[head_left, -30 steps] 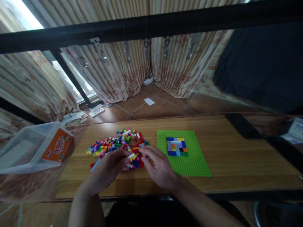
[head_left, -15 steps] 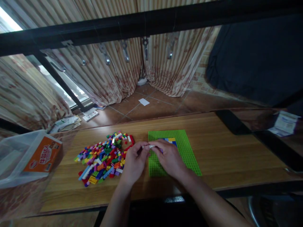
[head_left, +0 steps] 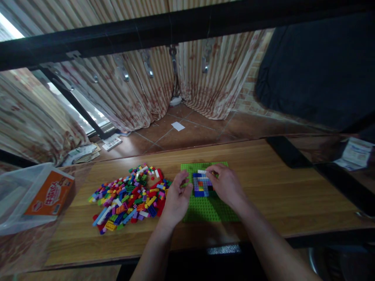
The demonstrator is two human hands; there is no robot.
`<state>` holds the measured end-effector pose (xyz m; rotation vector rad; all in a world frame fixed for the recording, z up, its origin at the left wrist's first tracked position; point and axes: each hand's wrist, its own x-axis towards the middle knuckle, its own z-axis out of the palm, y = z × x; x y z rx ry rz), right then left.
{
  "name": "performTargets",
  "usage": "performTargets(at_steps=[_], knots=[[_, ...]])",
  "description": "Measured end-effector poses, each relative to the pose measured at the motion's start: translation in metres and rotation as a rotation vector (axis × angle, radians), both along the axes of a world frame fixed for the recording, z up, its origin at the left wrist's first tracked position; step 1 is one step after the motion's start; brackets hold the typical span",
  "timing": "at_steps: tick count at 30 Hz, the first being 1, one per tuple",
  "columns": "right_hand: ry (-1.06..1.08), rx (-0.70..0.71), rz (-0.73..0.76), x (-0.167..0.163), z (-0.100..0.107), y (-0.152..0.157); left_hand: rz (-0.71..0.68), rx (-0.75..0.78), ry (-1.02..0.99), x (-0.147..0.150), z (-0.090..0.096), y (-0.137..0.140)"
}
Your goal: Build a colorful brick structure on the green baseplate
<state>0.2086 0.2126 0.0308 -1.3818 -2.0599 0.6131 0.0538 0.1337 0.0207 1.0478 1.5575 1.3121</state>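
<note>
My right hand is closed on a white toy brick, pinched between thumb and fingers over the far part of the build. Beneath it, a low block of blue, light-blue and orange bricks sits on a green studded baseplate. My left hand hovers at the baseplate's left edge, thumb and fingers apart with nothing between them. The right side of the build is hidden behind my right hand.
A heap of loose coloured bricks spreads over the wooden table on the left. Beyond it stands a clear plastic box with an orange label. Two dark flat objects, one a black slab, lie on the right.
My hands have moved apart. The right one carried the white brick away from me over the build, uncovering more of it; the left one opened and stayed near the baseplate's left edge.
</note>
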Motion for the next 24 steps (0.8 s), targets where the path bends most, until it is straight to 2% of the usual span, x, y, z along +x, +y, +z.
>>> performTargets(at_steps=[5,11,24], knots=[[-0.020,-0.032,-0.042,-0.0017,-0.0024,0.0018,-0.048,-0.037,-0.017,0.0048,-0.0018,0.0012],[-0.047,-0.024,0.012,-0.0019,-0.0054,0.0023,-0.083,-0.043,-0.004,0.0060,-0.0041,0.0000],[-0.087,-0.037,0.033,-0.0036,-0.0097,0.0090,-0.127,-0.002,0.108,0.0077,-0.0079,-0.0020]])
